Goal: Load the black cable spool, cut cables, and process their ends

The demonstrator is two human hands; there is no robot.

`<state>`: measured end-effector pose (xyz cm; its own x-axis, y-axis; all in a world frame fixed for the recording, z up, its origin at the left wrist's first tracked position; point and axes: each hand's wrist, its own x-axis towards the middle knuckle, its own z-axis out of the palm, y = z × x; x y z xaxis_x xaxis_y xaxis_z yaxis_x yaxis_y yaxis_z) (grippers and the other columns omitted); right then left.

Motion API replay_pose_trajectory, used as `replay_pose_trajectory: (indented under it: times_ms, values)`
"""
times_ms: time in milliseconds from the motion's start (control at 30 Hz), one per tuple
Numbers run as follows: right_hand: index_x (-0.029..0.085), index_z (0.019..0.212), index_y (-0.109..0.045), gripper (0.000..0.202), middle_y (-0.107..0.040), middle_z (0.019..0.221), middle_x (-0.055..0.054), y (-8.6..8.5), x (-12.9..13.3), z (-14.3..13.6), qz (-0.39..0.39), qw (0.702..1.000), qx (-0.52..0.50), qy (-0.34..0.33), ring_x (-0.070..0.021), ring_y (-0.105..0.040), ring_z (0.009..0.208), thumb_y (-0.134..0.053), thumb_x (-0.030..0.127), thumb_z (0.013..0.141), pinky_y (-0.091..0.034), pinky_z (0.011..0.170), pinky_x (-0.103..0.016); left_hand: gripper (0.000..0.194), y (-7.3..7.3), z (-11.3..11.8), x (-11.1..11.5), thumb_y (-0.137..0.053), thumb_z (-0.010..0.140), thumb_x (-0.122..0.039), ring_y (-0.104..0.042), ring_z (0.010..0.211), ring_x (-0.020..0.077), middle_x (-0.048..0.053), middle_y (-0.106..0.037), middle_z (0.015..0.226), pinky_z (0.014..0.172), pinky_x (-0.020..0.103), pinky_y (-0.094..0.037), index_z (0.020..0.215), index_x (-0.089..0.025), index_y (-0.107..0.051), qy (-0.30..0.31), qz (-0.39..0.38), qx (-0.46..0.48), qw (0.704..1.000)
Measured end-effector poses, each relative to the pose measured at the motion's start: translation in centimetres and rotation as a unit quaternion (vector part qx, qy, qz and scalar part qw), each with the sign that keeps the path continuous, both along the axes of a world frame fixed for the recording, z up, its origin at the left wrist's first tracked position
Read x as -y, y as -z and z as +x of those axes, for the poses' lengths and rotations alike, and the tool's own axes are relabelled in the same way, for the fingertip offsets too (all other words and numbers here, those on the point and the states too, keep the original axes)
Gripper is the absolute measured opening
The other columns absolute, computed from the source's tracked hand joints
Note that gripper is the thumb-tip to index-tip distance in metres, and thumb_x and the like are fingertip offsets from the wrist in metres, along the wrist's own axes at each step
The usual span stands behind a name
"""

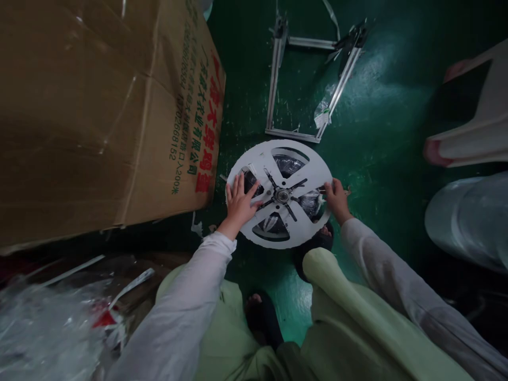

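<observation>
A large white reel (260, 159) with cut-out windows stands in front of me, its round face turned up towards me. Dark material under clear wrap (289, 165) shows through the windows. At the centre is a metal hub (282, 196) with dark slotted arms around it. My left hand (240, 205) rests on the left part of the reel's face, fingers spread over a window. On the right side, my right hand (338, 200) has its fingers closed at the reel's rim; the fingertips are partly hidden.
A big cardboard box (166, 106) with printed characters fills the left. Beyond the reel, a metal frame (272, 90) lies on the green floor (246, 84). To the right are a pale stool-like object (468, 137) and a wrapped roll (464, 217). Clear plastic (51, 328) lies at lower left.
</observation>
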<state>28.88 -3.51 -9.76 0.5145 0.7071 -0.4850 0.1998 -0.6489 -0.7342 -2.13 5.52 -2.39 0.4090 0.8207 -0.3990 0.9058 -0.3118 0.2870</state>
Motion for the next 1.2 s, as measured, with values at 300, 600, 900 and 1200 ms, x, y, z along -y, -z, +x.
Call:
replay_pose_trajectory:
  times_ms: [300,600,900,1200]
  values:
    - [0.013,0.143,-0.037,0.063,-0.031,0.152,-0.020,-4.0,1.1,-4.7,0.055,0.906,0.301,-0.292,-0.0343,-0.022,0.142,-0.048,0.046,0.090,-0.021,0.112,-0.058,0.067,-0.7,0.2,-2.9,-0.062,0.084,-0.049,0.000,0.149,0.0335,0.005,-0.002,0.163,0.118,0.057,-0.003,0.145,-0.036,-0.038,0.102,-0.008,0.009,0.995]
    - [0.014,0.151,-0.026,0.068,-0.019,0.159,-0.014,-3.7,2.3,-7.0,0.016,0.855,0.308,-0.416,-0.0310,-0.008,0.148,-0.034,0.052,0.095,-0.005,0.114,-0.062,0.068,-0.1,0.9,-3.1,-0.058,0.087,-0.048,0.001,0.149,0.0322,0.006,-0.001,0.163,0.117,0.057,-0.003,0.148,-0.034,-0.032,0.124,-0.006,-0.019,0.992]
    - [0.014,0.152,-0.025,0.065,-0.018,0.159,-0.014,-3.6,2.5,-6.5,-0.005,0.844,0.307,-0.440,-0.0317,-0.008,0.148,-0.033,0.049,0.097,-0.007,0.113,-0.064,0.068,0.0,1.3,-3.4,-0.059,0.085,-0.050,-0.001,0.149,0.0312,0.006,-0.003,0.163,0.118,0.057,-0.002,0.146,-0.036,-0.034,0.111,-0.010,-0.017,0.994]
    - [0.015,0.151,-0.027,0.065,-0.022,0.158,-0.013,-3.9,2.5,-6.8,0.012,0.843,0.330,-0.425,-0.0314,-0.014,0.147,-0.035,0.049,0.096,-0.008,0.113,-0.065,0.068,-0.9,1.2,-3.7,-0.061,0.083,-0.051,-0.006,0.149,0.0319,0.007,-0.009,0.163,0.118,0.055,-0.007,0.145,-0.036,-0.037,0.121,-0.022,-0.038,0.992]
